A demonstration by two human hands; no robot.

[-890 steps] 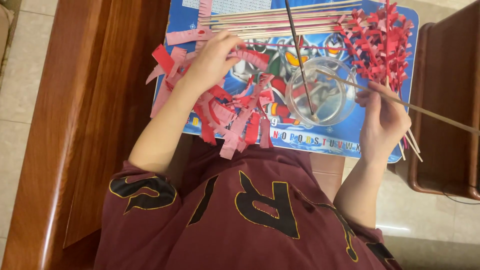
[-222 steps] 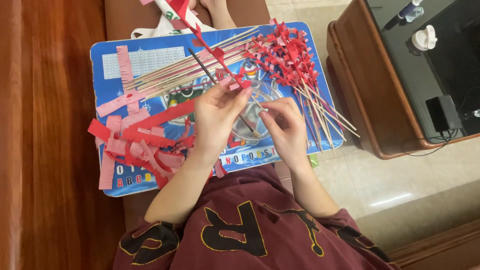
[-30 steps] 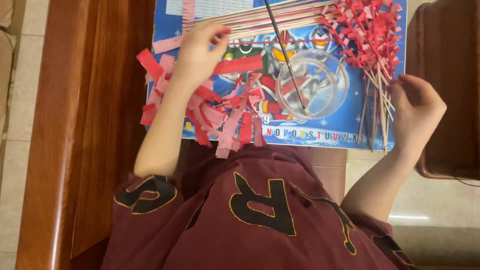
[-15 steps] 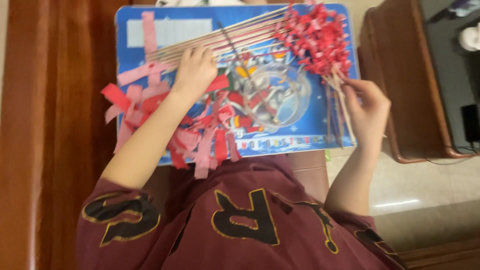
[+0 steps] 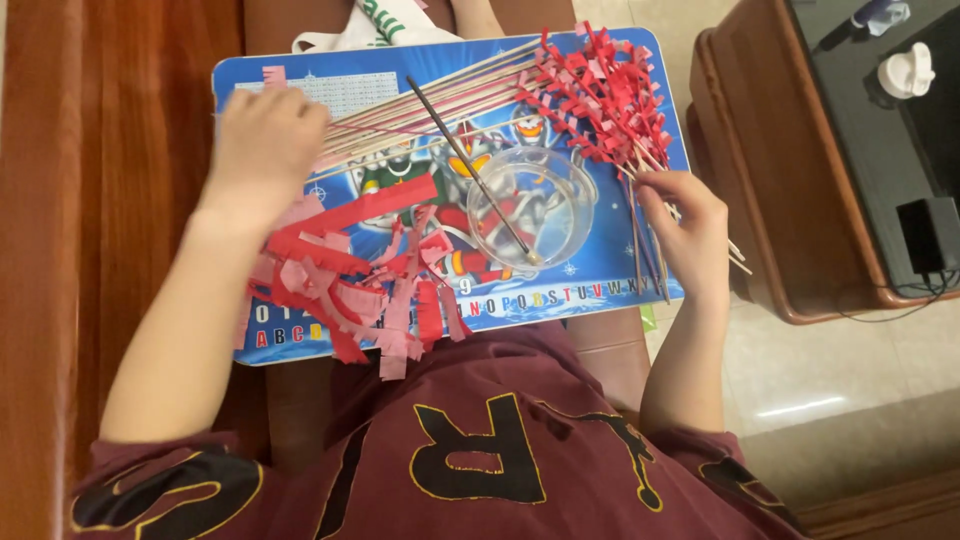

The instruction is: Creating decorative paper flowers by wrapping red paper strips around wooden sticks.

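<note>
From the head view, the fingers (image 5: 668,200) of the right hand (image 5: 690,235) curl closed around the lower ends of the finished sticks (image 5: 600,95), a bunch topped with red paper curls fanned over the upper right of the blue lap board (image 5: 600,290). The left hand (image 5: 265,145) lies knuckles-up over the near ends of the bare sticks (image 5: 440,95); its fingers are bent over them, but whether they grip one cannot be told. Between the hands stands a clear bowl (image 5: 530,205) with a thin brush (image 5: 470,170) leaning in it. A heap of red and pink paper strips (image 5: 350,285) lies at the board's lower left. Judged from this, a good share of sticks is wrapped, while many bare sticks and strips remain to be joined.
</note>
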